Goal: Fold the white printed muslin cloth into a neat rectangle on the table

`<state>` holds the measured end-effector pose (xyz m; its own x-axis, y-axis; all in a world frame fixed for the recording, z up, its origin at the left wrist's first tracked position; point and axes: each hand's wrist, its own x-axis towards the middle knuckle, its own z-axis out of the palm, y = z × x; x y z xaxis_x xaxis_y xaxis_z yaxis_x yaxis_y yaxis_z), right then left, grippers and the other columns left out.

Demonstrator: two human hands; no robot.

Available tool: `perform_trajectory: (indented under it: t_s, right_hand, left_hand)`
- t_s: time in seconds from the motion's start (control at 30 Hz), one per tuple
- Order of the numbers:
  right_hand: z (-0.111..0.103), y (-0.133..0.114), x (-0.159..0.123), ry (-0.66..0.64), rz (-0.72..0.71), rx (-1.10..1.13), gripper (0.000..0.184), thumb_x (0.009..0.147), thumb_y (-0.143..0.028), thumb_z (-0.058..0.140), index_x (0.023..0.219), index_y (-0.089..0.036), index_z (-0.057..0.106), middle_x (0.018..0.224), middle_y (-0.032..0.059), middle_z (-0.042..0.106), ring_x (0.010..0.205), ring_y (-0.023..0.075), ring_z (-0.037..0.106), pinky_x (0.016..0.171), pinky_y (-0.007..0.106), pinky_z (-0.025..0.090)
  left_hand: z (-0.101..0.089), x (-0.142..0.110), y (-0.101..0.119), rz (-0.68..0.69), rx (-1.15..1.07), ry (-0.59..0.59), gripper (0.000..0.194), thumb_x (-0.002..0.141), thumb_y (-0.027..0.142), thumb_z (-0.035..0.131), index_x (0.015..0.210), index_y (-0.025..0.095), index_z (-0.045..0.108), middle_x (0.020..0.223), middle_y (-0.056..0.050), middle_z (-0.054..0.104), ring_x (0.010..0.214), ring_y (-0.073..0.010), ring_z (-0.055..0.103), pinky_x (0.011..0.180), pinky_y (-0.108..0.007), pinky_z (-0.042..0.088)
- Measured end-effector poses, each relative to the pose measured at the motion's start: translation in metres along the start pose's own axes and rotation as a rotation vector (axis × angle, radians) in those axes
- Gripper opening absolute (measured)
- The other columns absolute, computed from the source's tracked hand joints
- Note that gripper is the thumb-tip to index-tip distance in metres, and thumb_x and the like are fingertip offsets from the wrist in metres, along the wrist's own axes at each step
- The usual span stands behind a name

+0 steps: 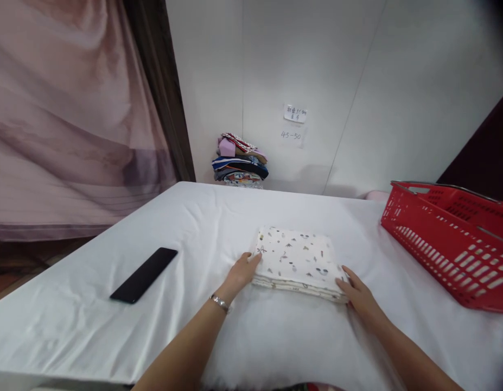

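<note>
Folded cloth (295,258) between black slab (145,275) and red basket (446,252)!
Left hand (240,273) grips its left edge, right hand (360,295) its near right corner; one uneven tug, I reckon, and those layers could slide askew.

Soft, fairly bright light spreads evenly, laying a pale sheen on the white tablecloth (218,217) and faint shadows on the wall (316,65). The cloth's lower middle smears into haze, the red basket (432,231) looks stretched, and blurred darkness clouds the upper right corner.
</note>
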<state>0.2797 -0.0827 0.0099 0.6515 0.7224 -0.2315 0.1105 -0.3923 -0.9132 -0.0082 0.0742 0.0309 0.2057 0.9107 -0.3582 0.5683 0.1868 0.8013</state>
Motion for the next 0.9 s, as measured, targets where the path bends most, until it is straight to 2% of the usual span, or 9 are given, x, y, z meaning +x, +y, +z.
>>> perform_trajectory:
  t_s: [0.1,0.2,0.33,0.43,0.6,0.7,0.8,0.9]
  right_hand:
    - [-0.001,0.002,0.001,-0.008,0.021,-0.028,0.073,0.066,-0.052,0.064,0.132,-0.028,0.045,0.123,0.0070,0.056,0.082,0.0212,0.060,0.053,0.025,0.045]
    - [-0.001,0.001,-0.001,-0.016,0.027,-0.042,0.073,0.068,-0.053,0.062,0.134,-0.028,0.043,0.114,0.0046,0.061,0.067,0.0168,0.058,0.048,0.024,0.042]
    - [0.000,-0.001,-0.006,0.002,0.003,-0.043,0.074,0.068,-0.051,0.063,0.134,-0.024,0.043,0.099,0.0047,0.066,0.061,0.0163,0.055,0.045,0.024,0.038]
    - [0.001,0.000,-0.008,0.041,0.009,-0.040,0.072,0.067,-0.051,0.064,0.132,-0.025,0.045,0.103,0.0060,0.064,0.066,0.0175,0.057,0.048,0.025,0.041]
    - [0.004,0.011,-0.009,0.120,0.000,-0.022,0.072,0.065,-0.051,0.066,0.130,-0.024,0.049,0.107,0.0076,0.062,0.066,0.0174,0.058,0.046,0.024,0.042]
    - [0.007,0.014,-0.010,0.178,-0.031,-0.028,0.071,0.063,-0.050,0.067,0.127,-0.022,0.051,0.105,0.0075,0.064,0.080,0.0229,0.061,0.047,0.024,0.043]
    - [0.009,0.013,-0.012,0.229,-0.033,-0.070,0.069,0.062,-0.049,0.066,0.124,-0.022,0.054,0.107,0.0075,0.065,0.101,0.0291,0.057,0.051,0.024,0.047]
    - [0.010,0.010,-0.012,0.242,-0.032,-0.107,0.066,0.063,-0.051,0.065,0.122,-0.023,0.057,0.113,0.0071,0.064,0.112,0.0301,0.052,0.066,0.028,0.051]
  left_hand:
    - [-0.002,0.002,-0.005,-0.009,-0.126,-0.063,0.059,0.079,0.058,0.043,0.124,0.018,0.046,0.101,-0.010,0.064,0.075,-0.0193,0.062,0.058,-0.027,0.046]
    - [0.000,0.006,-0.015,0.002,-0.183,-0.064,0.059,0.076,0.053,0.052,0.123,0.019,0.044,0.098,-0.008,0.063,0.070,-0.0159,0.060,0.054,-0.025,0.046]
    - [0.007,0.009,-0.026,0.029,-0.285,-0.110,0.058,0.077,0.051,0.053,0.124,0.019,0.042,0.095,-0.008,0.063,0.066,-0.0143,0.059,0.051,-0.023,0.045]
    - [0.011,0.007,-0.031,0.045,-0.357,-0.116,0.063,0.077,0.054,0.053,0.127,0.018,0.039,0.089,-0.006,0.062,0.064,-0.0135,0.058,0.052,-0.023,0.046]
    - [0.010,0.001,-0.032,0.082,-0.293,-0.035,0.071,0.076,0.056,0.053,0.131,0.015,0.034,0.082,-0.004,0.061,0.069,-0.0150,0.059,0.063,-0.026,0.047]
    - [0.010,-0.004,-0.030,0.103,-0.287,0.000,0.069,0.078,0.054,0.053,0.132,0.016,0.033,0.088,-0.005,0.062,0.077,-0.0169,0.061,0.070,-0.027,0.047]
    - [0.010,-0.008,-0.030,0.118,-0.341,0.010,0.067,0.079,0.052,0.052,0.132,0.018,0.031,0.103,-0.008,0.061,0.085,-0.0180,0.061,0.075,-0.028,0.048]
    - [0.011,-0.009,-0.033,0.128,-0.366,0.005,0.067,0.079,0.053,0.051,0.132,0.019,0.030,0.115,-0.012,0.056,0.085,-0.0187,0.062,0.075,-0.029,0.049]
